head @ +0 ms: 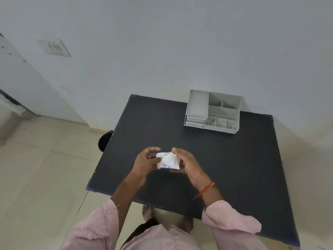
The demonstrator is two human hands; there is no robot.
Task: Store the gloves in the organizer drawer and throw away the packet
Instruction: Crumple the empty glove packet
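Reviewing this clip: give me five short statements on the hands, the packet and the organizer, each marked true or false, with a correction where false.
1. Both hands hold the white packet above the table. True.
2. The organizer sits at the table's near edge, beside the person. False: it stands at the far side, by the wall.
3. The left hand rests flat on the table. False: it grips the packet's left side.
4. The right hand's wrist carries an orange thread band. True.
5. The packet lies inside an organizer compartment. False: it is in the hands, well apart from the organizer.
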